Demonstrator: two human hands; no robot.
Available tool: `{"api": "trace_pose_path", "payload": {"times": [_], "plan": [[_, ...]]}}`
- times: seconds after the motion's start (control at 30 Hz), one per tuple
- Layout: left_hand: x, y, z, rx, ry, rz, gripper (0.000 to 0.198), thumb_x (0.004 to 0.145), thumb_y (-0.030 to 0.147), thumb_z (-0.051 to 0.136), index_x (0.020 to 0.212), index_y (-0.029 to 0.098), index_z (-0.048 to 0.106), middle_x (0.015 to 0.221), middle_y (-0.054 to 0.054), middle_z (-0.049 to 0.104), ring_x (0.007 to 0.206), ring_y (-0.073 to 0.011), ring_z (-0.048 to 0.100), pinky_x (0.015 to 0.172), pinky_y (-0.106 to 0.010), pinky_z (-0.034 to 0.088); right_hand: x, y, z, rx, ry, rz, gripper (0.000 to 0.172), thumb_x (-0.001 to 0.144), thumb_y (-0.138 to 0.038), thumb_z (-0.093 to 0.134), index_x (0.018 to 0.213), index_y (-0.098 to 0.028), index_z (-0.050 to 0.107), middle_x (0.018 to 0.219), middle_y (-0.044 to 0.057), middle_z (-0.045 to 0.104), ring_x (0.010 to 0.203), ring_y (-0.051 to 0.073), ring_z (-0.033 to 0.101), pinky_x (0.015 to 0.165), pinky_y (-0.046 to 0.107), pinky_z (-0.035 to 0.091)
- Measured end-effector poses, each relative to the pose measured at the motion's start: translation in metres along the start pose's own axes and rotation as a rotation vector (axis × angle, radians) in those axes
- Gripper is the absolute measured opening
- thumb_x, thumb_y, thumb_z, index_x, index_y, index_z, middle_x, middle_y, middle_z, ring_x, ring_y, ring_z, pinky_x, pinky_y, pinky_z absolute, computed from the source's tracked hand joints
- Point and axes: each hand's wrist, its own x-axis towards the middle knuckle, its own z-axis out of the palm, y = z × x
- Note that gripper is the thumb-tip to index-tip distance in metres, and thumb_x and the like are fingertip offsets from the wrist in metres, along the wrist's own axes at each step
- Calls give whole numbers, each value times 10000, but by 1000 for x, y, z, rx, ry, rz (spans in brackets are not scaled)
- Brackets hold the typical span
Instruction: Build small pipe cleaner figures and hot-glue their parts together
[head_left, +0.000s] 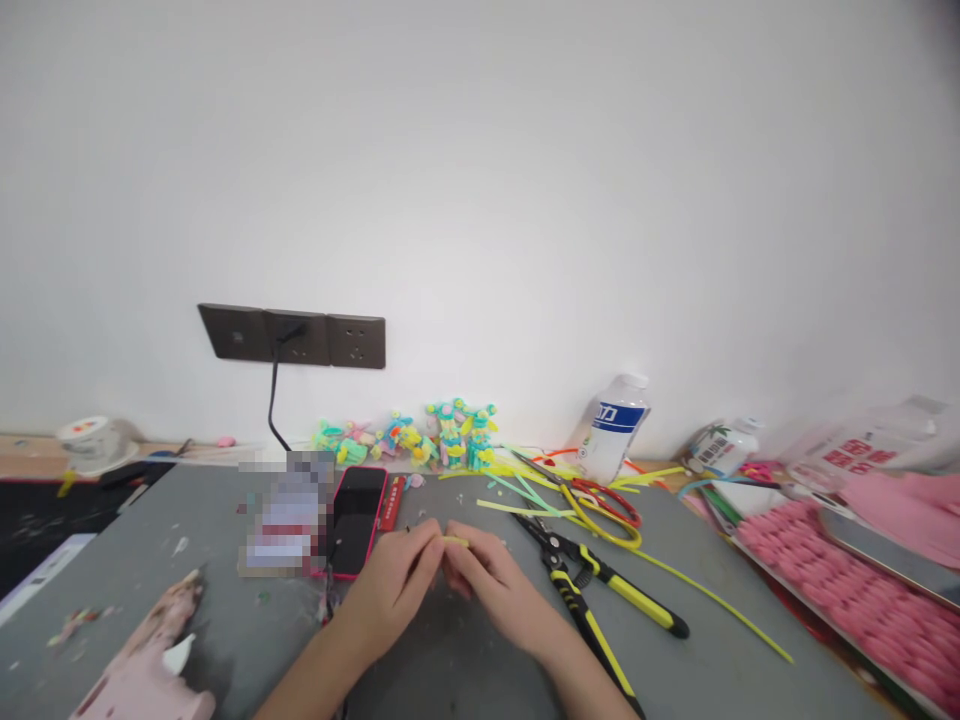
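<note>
Both my hands meet low over the grey mat (450, 660), fingertips pressed together. My left hand (397, 575) is closed, its thumb and fingers at one end of a short piece of yellow pipe cleaner (456, 541). Pinched round the same piece is my right hand (491, 580); most of the piece is hidden by my fingers. Just right of my right hand lie pliers (553, 545) with black and yellow handles. Behind them are scissors with yellow loops (626, 535) and a red-handled tool (630, 508). Loose yellow and green pipe cleaners (525, 490) lie around these.
Small colourful pipe-cleaner figures (450, 435) stand along the wall. A phone (360, 520) and a blurred screen (289, 520) lie left of centre. At lower left rests a pink glue gun (150, 670). Bottles (615, 430) and a pink woven item (847, 590) are on the right.
</note>
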Motion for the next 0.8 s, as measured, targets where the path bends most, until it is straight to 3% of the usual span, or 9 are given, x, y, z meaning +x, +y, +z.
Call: {"api": "trace_pose_path", "payload": {"times": [0.13, 0.2, 0.37, 0.43, 0.57, 0.7, 0.8], "plan": [[2, 0, 0, 23, 23, -30, 417, 997, 416, 327, 647, 209, 420, 561, 43, 440, 538, -129, 487, 562, -249, 304, -1, 0, -7, 9, -85, 29, 430, 998, -494, 373, 697, -205, 478, 630, -30, 466, 596, 134, 440, 614, 262, 358], [2, 0, 0, 43, 46, -35, 432, 998, 402, 332, 639, 198, 460, 570, 34, 478, 554, -127, 512, 581, -240, 323, 0, 3, -17, -11, -29, 25, 379, 992, -480, 391, 748, -207, 488, 644, -34, 468, 601, 136, 450, 606, 256, 365], [4, -1, 1, 79, 56, -49, 423, 994, 381, 358, 766, 181, 653, 668, -6, 625, 615, -144, 571, 604, -234, 370, 4, 29, -49, -410, 480, -9, 224, 952, -362, 428, 833, -205, 536, 735, 9, 548, 686, 184, 526, 662, 287, 401], [5, -3, 2, 82, 58, -16, 373, 983, 360, 393, 845, 178, 688, 757, -30, 681, 702, -163, 624, 656, -234, 412, 4, 43, -57, -607, 567, 44, 143, 901, -276, 471, 878, -193, 585, 848, 63, 642, 794, 226, 585, 749, 328, 429], [7, -8, 3, 44, 81, 34, 279, 957, 302, 462, 987, 196, 719, 951, -60, 733, 908, -187, 670, 797, -234, 464, 2, 58, -59, -784, 538, 144, 149, 756, -136, 588, 852, -209, 675, 926, 79, 727, 918, 304, 617, 824, 415, 404], [7, -13, 4, 66, 84, -26, 273, 926, 270, 501, 1060, 202, 730, 963, -70, 740, 864, -195, 682, 785, -255, 492, 2, 55, -57, -820, 522, 148, 159, 801, -157, 591, 753, -236, 721, 857, 58, 753, 903, 311, 640, 866, 471, 368], [9, -17, 7, 92, 61, -75, 259, 886, 234, 547, 1060, 206, 737, 983, -74, 747, 907, -215, 680, 840, -285, 484, 4, 47, -58, -779, 475, 84, 181, 838, -200, 593, 804, -248, 765, 874, 68, 774, 885, 301, 673, 863, 455, 400]]}}
